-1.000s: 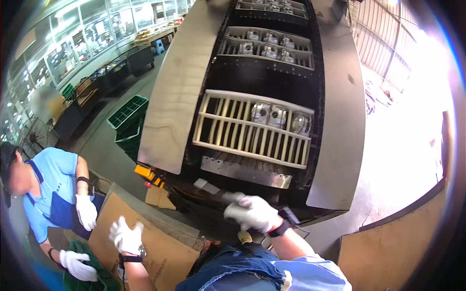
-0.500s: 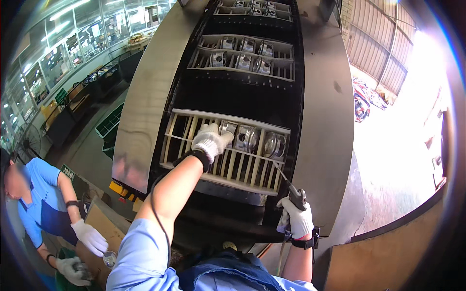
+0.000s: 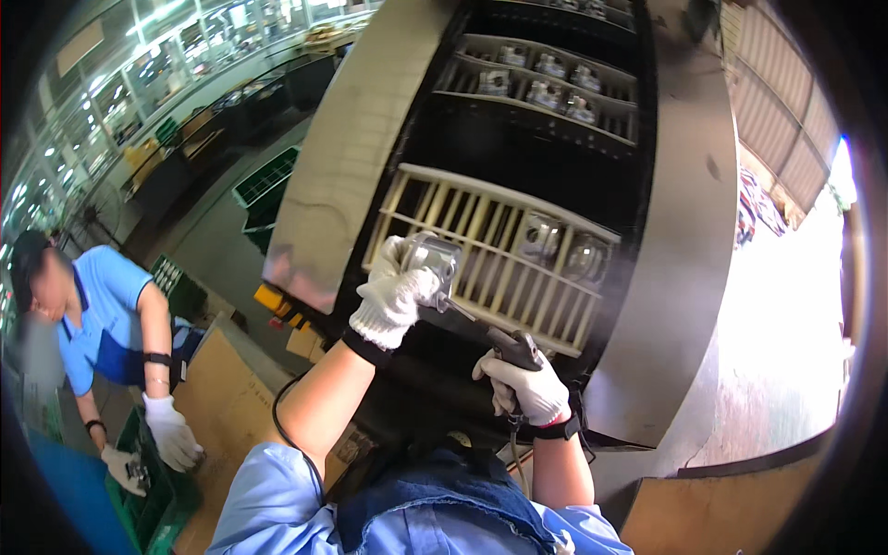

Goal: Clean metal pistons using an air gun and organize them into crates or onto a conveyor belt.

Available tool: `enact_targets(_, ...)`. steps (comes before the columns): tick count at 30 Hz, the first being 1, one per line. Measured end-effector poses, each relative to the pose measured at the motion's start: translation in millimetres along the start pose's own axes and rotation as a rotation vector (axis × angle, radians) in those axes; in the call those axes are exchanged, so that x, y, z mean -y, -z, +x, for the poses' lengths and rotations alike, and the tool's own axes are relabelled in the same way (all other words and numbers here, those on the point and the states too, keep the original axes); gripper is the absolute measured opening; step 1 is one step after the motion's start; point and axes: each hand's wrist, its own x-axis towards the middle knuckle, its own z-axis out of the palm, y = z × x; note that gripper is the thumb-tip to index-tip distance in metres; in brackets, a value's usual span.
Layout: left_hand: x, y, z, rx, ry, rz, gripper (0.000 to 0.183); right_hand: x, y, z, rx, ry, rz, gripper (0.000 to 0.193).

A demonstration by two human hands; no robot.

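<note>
My gloved left hand (image 3: 388, 305) is closed around a shiny metal piston (image 3: 437, 257), raised over the near left part of a slatted rack (image 3: 499, 196). In my gloved right hand (image 3: 532, 387) is an air blow gun (image 3: 514, 348), fingers wrapped round its grip. Its thin nozzle points left, with the tip at the lower edge of the piston; whether it touches I cannot tell. Two more pistons, a middle one (image 3: 539, 237) and a right one (image 3: 587, 259), sit in the rack's far row at the right. My left fingertips are partly hidden behind the held piston.
Farther up the black conveyor (image 3: 536, 139) stands another rack (image 3: 518, 76) with several pistons. Metal side panels (image 3: 370, 139) flank it. At left a co-worker in blue (image 3: 116, 305) reaches into a green crate (image 3: 171, 499) beside cardboard (image 3: 227, 388). A hose hangs from the blow gun.
My left hand has lifted the leftmost piston out of the rack and drawn it nearer. The blow gun has swung left toward it. The view has shifted, and the co-worker's hands have moved over the crate.
</note>
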Motion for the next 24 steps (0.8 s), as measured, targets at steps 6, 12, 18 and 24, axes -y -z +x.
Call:
enact_targets(6, -40.0, 57.7, -57.7, -0.179, 0.046, 0.116, 0.039, -18.7, -52.8, 19.6, 0.200, -0.076, -0.090, 0.020)
enact_targets(12, -49.3, 144.2, -121.7, -0.443, -0.041, -0.473, 0.034, -67.9, -77.9, 31.4, 0.256, -0.108, 0.156, 0.020)
enact_targets(18, -48.1, 184.5, -221.2, -0.687, -0.069, -0.733, 0.042, -99.9, -150.3, 36.3, 0.597, -0.427, -0.134, 0.063)
enact_targets(24, -63.1, 253.9, -284.3, -1.304, 0.218, 0.433, 0.044, -123.5, -206.3, 22.3, 0.866, -0.371, -0.375, 0.046)
